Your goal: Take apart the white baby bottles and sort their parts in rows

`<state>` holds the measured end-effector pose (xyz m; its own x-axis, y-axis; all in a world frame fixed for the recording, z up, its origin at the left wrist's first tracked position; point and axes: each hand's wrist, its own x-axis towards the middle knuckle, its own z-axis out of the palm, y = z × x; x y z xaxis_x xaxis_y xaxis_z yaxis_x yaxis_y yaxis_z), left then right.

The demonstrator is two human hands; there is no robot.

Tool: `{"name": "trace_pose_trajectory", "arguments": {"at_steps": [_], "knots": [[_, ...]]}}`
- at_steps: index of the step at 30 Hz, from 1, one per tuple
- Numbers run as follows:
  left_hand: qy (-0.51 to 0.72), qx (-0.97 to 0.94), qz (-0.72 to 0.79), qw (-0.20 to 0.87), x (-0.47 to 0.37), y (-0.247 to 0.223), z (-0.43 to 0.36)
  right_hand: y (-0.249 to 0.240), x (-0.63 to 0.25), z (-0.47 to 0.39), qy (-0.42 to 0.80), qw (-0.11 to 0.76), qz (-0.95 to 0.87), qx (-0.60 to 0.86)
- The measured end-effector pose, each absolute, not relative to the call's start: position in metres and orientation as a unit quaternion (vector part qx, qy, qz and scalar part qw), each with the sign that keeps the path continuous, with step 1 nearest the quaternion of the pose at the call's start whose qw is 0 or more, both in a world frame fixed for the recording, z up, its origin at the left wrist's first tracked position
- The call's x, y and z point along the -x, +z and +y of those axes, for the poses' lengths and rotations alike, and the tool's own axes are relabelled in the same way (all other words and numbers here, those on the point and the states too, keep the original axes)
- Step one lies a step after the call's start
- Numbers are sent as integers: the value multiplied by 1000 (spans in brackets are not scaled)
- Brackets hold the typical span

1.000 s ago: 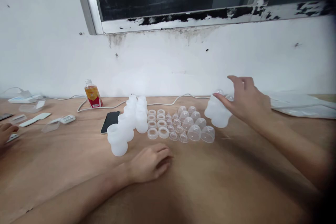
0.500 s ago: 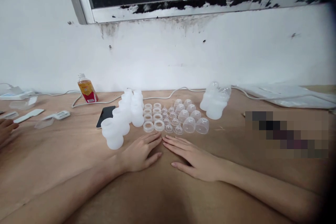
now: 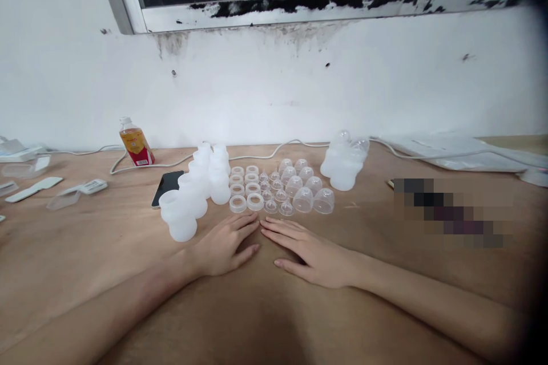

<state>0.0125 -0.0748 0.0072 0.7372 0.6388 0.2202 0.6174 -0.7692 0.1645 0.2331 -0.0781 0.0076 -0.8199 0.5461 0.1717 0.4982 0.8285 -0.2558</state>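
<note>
In the head view, the left hand (image 3: 225, 244) and the right hand (image 3: 319, 254) lie palm down at lower centre of the frame, open and gripping nothing, on the brown wooden table (image 3: 205, 319); just beyond their fingertips, at centre, stand rows of translucent plastic rings (image 3: 238, 203), small clear nipple-shaped pieces (image 3: 286, 209) and clear plastic domes (image 3: 324, 201); frosted white bottles (image 3: 183, 227) stand left of the rings; dome-topped frosted bottles (image 3: 343, 174) stand right of centre.
</note>
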Motion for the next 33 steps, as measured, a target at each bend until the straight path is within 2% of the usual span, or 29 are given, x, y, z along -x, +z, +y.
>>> {"name": "trace_pose_trajectory", "arguments": {"at_steps": [4,7,9,14,16,22,28,33], "knots": [[150,-926,348,5,-17,8,-72,4,-230,-74,86,227,-903,355],[177,-910,372,-54,-21,8,-67,1,-229,-65,132,330,-806,472],[199,-902,369,-100,-24,8,-63,0,-230,-57,166,367,-759,511],[196,-889,384,-154,-27,6,-59,1,-229,-42,309,331,-709,541],[194,-890,381,-158,-27,6,-60,1,-230,-41,326,331,-702,540],[218,-890,382,-115,-24,6,-64,4,-231,-55,167,371,-782,472],[220,-890,400,-23,-22,0,-60,12,-230,-63,125,248,-880,385],[321,-854,407,52,-19,1,-60,12,-230,-62,73,195,-891,403]]}}
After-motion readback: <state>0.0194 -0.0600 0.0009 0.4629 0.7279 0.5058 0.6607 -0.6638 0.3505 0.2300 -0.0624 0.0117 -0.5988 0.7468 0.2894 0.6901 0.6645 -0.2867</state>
